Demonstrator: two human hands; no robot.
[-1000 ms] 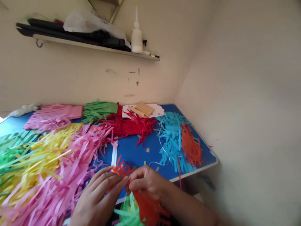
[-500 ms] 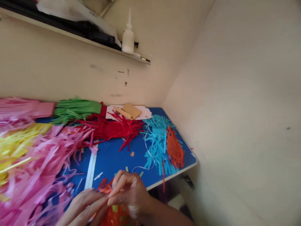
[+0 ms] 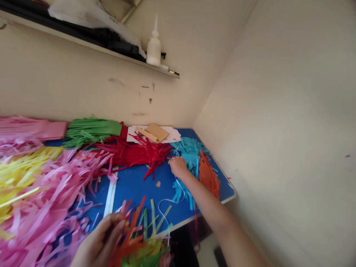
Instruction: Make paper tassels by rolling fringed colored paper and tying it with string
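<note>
Near the bottom, my left hand (image 3: 101, 241) pinches the end of a bundle of fringed paper (image 3: 139, 248) in orange, green and yellow, at the table's front edge. My right hand (image 3: 178, 167) reaches over the table to the light-blue fringed paper (image 3: 190, 157). Its fingers are bent beside the upper part of a thin white string (image 3: 182, 191); whether they grip it is too small to tell. The string curves down over the blue table (image 3: 133, 185) to the fringed bundle. Orange fringed paper (image 3: 208, 176) lies right of the light-blue pile.
Pink (image 3: 50, 185), yellow (image 3: 25, 167), green (image 3: 94, 127) and red (image 3: 133, 154) fringed paper covers the left and back. Brown card pieces (image 3: 157, 131) lie on white sheets. A shelf (image 3: 111, 51) above holds a white bottle (image 3: 154, 50).
My right hand has left my left hand and moved up and away to the light-blue paper. More of the multicoloured bundle now shows beside my left hand.
</note>
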